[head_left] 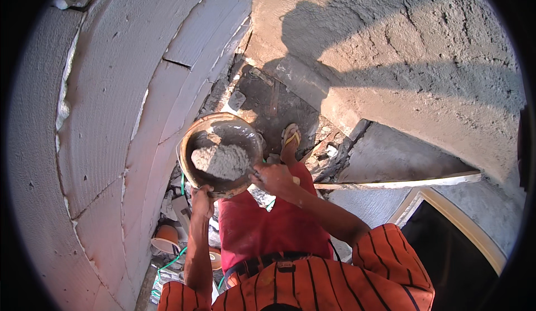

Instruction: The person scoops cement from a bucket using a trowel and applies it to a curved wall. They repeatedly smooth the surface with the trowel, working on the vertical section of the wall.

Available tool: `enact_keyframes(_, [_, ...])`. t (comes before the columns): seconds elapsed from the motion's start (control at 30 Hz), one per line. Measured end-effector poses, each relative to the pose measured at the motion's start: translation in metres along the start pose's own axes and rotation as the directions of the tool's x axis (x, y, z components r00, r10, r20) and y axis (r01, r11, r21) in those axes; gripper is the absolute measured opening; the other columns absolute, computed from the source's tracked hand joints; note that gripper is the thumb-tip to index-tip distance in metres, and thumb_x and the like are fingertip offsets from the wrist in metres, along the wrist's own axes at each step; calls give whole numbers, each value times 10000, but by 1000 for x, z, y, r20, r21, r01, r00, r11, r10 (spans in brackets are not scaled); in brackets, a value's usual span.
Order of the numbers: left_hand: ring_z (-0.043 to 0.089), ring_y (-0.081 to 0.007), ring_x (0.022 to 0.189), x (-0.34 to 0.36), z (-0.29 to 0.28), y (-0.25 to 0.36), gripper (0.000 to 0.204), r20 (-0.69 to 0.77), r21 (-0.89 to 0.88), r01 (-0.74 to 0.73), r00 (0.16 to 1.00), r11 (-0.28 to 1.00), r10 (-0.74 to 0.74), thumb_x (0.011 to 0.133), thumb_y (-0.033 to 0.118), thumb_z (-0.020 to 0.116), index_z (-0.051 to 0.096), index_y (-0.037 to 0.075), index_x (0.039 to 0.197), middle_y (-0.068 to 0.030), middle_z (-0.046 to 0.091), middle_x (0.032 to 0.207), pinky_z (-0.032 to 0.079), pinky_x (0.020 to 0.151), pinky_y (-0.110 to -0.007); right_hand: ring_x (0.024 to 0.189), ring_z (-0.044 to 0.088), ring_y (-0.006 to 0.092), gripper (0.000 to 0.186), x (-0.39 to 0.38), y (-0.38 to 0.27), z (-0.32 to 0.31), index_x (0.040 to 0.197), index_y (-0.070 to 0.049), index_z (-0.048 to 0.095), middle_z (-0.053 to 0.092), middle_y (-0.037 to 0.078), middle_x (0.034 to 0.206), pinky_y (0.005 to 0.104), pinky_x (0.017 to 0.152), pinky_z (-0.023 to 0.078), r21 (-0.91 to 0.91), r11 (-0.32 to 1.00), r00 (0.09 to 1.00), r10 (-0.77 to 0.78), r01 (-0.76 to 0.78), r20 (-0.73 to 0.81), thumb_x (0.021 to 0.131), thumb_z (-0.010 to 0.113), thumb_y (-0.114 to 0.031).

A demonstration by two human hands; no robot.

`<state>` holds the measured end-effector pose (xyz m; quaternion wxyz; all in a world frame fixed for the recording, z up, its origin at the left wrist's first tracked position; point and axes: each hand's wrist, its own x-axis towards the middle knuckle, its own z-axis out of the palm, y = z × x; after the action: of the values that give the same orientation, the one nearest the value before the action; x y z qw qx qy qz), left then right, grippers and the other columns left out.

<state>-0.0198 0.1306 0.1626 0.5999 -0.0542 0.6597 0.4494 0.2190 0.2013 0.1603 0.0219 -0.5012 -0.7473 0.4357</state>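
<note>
A round bucket (186, 153) with a worn, mortar-caked rim is held up in front of my legs. Inside it lies a heap of grey wet mortar (226, 161), partly sunlit. My left hand (202, 200) is closed on the bucket's near left rim, fingers wrapped over the edge. At the near right rim is my right hand (273, 178), its fingers curled in a fist. A pale handle end (296, 181) sticks out behind that fist; the rest of this tool is hidden by the hand and the bucket.
Grey block wall (139, 82) rises on the left, and rough plastered wall (413, 48) on the right. My sandalled foot (291, 138) stands on dark, rubble-strewn ground. An orange pot (166, 238) and green hose (170, 263) lie lower left. A framed dark opening (446, 244) is lower right.
</note>
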Motion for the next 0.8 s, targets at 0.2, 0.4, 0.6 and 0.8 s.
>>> enact_keyframes(0.2, [644, -249, 932, -24, -55, -9, 366, -13, 233, -32, 999, 972, 36, 820, 4, 500, 522, 3, 1186, -108, 628, 1066, 551, 808, -334, 598, 614, 204, 323, -8, 0, -10, 920, -42, 654, 627, 117, 671, 369, 578, 468, 601, 797, 886, -322, 63, 333, 910, 611, -363])
enact_keyframes(0.4, [583, -203, 593, -34, -82, -24, 316, -238, 4, 13, 971, 1000, -11, 702, -80, 445, 533, 17, 989, -66, 564, 806, 534, 491, -346, 517, 560, 77, 277, 82, 201, -195, 932, -77, 622, 585, 3, 684, 200, 434, 460, 637, 595, 869, 389, -490, 306, 903, 634, -352])
enact_keyframes(0.6, [505, -167, 443, -48, -71, -41, 226, -223, -49, 15, 974, 999, -26, 705, -94, 464, 497, 59, 867, -36, 463, 627, 484, 389, -342, 507, 513, 82, 209, -69, 74, -342, 812, -66, 610, 530, 3, 589, 301, 463, 426, 321, 890, 933, 357, -325, -45, 914, 582, -247])
enact_keyframes(0.8, [464, -165, 396, -92, 14, -7, 225, -81, 135, -41, 995, 990, 53, 723, -56, 490, 473, -13, 943, -58, 468, 604, 415, 330, -313, 751, 687, 292, 325, -107, -49, -284, 793, -70, 661, 688, 155, 779, 430, 644, 527, -630, 761, 981, 192, -155, -11, 892, 522, -347])
